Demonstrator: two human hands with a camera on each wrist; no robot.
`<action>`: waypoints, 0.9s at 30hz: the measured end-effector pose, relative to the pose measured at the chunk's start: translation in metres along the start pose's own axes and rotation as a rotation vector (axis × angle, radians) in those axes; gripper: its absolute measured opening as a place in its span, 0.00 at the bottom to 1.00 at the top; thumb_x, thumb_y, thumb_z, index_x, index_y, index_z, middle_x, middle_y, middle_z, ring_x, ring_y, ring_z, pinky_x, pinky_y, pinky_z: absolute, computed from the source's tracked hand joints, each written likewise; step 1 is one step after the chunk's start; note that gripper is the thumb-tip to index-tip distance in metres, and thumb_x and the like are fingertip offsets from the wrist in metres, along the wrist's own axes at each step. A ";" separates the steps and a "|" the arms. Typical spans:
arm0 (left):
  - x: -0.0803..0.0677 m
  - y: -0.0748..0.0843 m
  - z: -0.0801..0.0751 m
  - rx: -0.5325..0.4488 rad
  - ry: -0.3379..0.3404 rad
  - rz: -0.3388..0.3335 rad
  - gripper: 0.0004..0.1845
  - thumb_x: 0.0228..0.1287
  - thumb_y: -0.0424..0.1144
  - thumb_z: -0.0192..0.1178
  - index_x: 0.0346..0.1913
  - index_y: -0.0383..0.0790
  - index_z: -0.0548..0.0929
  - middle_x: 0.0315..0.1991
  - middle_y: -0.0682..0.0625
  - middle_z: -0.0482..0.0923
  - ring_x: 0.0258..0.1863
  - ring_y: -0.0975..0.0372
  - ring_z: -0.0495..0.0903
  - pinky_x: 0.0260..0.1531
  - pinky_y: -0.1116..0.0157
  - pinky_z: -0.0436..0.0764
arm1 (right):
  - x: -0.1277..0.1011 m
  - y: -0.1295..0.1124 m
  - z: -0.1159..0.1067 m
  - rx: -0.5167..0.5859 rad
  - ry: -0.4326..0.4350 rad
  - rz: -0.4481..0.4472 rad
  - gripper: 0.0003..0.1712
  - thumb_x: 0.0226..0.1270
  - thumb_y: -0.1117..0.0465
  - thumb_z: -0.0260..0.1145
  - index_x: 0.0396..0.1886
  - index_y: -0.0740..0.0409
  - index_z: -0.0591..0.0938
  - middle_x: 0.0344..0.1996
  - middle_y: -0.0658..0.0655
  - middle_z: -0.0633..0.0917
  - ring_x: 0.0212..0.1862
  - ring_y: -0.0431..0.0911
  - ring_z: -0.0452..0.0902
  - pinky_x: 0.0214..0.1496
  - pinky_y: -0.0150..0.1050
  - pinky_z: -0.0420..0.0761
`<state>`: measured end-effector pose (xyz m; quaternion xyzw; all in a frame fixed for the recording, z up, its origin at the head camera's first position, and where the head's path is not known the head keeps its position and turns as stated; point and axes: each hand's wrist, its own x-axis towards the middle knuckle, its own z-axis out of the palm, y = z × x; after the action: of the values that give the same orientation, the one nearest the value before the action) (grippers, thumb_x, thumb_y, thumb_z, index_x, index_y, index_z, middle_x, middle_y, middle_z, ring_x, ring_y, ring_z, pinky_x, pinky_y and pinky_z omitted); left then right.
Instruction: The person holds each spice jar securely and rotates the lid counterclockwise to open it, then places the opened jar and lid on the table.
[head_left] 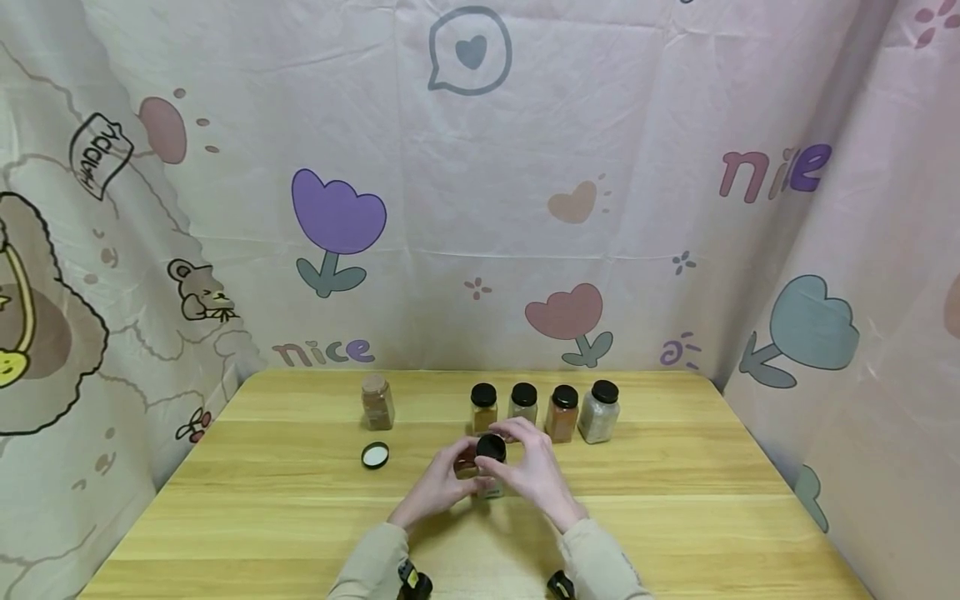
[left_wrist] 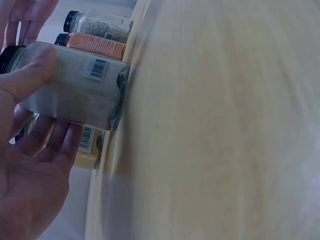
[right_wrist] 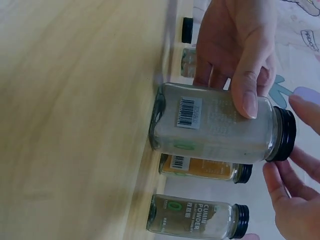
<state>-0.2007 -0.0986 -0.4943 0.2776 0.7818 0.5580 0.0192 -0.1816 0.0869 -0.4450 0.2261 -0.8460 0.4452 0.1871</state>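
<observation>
A square clear spice jar (left_wrist: 75, 85) of greyish powder stands upright between both hands at the middle of the table. My left hand (head_left: 441, 485) holds its body, the thumb on one face and the fingers round the other side. Around the black lid (right_wrist: 285, 134) are the thumb and fingers of my right hand (head_left: 538, 468), which grip it at the rim. The lid is on the jar in the right wrist view. Left of the hands, an uncapped spice jar (head_left: 378, 403) of brownish powder stands behind a loose black lid (head_left: 375, 456) that lies with its white inside up.
Behind the hands stand several capped jars: one yellowish (head_left: 483, 408), one labelled cumin powder (right_wrist: 192, 216), one orange (head_left: 562, 414) and one whitish (head_left: 600, 412). They sit close together on the wooden table (head_left: 675, 533). A printed curtain (head_left: 465, 208) hangs behind.
</observation>
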 end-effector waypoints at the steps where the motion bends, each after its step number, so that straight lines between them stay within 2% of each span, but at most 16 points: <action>1: 0.000 0.000 0.000 0.002 0.000 -0.004 0.22 0.61 0.35 0.71 0.56 0.36 0.78 0.54 0.40 0.82 0.56 0.49 0.83 0.61 0.66 0.81 | 0.000 -0.001 0.001 -0.004 0.018 -0.001 0.25 0.46 0.61 0.84 0.47 0.55 0.87 0.44 0.52 0.88 0.45 0.47 0.84 0.52 0.38 0.83; 6: 0.000 0.001 0.000 -0.003 -0.007 -0.004 0.22 0.61 0.35 0.71 0.57 0.35 0.77 0.55 0.39 0.82 0.57 0.47 0.82 0.61 0.67 0.80 | 0.001 -0.003 0.004 -0.014 0.061 -0.007 0.21 0.45 0.62 0.84 0.41 0.58 0.87 0.38 0.53 0.88 0.40 0.46 0.83 0.46 0.41 0.85; 9: 0.000 0.001 0.000 -0.008 -0.012 0.000 0.23 0.61 0.36 0.71 0.57 0.35 0.77 0.55 0.39 0.82 0.58 0.47 0.82 0.61 0.68 0.80 | 0.001 -0.003 0.005 -0.016 0.067 0.005 0.18 0.46 0.63 0.83 0.39 0.57 0.88 0.36 0.53 0.88 0.39 0.45 0.84 0.45 0.44 0.86; 12: 0.000 0.001 0.000 -0.009 -0.011 0.004 0.23 0.61 0.36 0.71 0.57 0.35 0.77 0.55 0.39 0.82 0.57 0.48 0.82 0.61 0.69 0.80 | 0.002 -0.004 0.005 -0.016 0.061 0.009 0.17 0.47 0.64 0.83 0.39 0.57 0.88 0.36 0.52 0.88 0.39 0.45 0.85 0.45 0.43 0.86; 18: 0.000 0.000 -0.001 -0.013 -0.013 0.007 0.23 0.61 0.36 0.71 0.56 0.35 0.77 0.54 0.39 0.82 0.57 0.48 0.82 0.60 0.69 0.81 | 0.003 -0.003 0.003 0.015 0.022 0.018 0.18 0.47 0.66 0.82 0.40 0.59 0.88 0.39 0.54 0.89 0.41 0.48 0.86 0.46 0.44 0.87; 21: 0.000 0.001 -0.001 -0.005 -0.015 0.003 0.23 0.61 0.36 0.71 0.57 0.35 0.77 0.54 0.39 0.82 0.56 0.48 0.82 0.60 0.69 0.81 | 0.004 -0.003 0.001 0.017 -0.009 0.020 0.18 0.49 0.66 0.81 0.42 0.60 0.88 0.42 0.55 0.89 0.43 0.49 0.86 0.47 0.40 0.87; 25: 0.000 0.001 -0.001 0.003 -0.012 -0.002 0.23 0.60 0.36 0.71 0.57 0.36 0.77 0.54 0.40 0.82 0.56 0.48 0.82 0.60 0.68 0.81 | 0.005 -0.002 -0.003 0.025 -0.052 -0.011 0.17 0.52 0.66 0.79 0.43 0.61 0.88 0.43 0.56 0.89 0.44 0.49 0.86 0.48 0.36 0.86; 27: -0.001 0.002 -0.001 0.004 -0.011 -0.003 0.23 0.60 0.36 0.71 0.57 0.36 0.78 0.54 0.40 0.83 0.56 0.48 0.82 0.60 0.67 0.81 | 0.006 -0.002 -0.004 0.027 -0.071 -0.033 0.17 0.53 0.66 0.79 0.44 0.61 0.88 0.44 0.56 0.89 0.45 0.49 0.85 0.49 0.38 0.86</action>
<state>-0.1994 -0.0990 -0.4929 0.2796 0.7833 0.5548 0.0238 -0.1849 0.0882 -0.4389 0.2584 -0.8421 0.4451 0.1611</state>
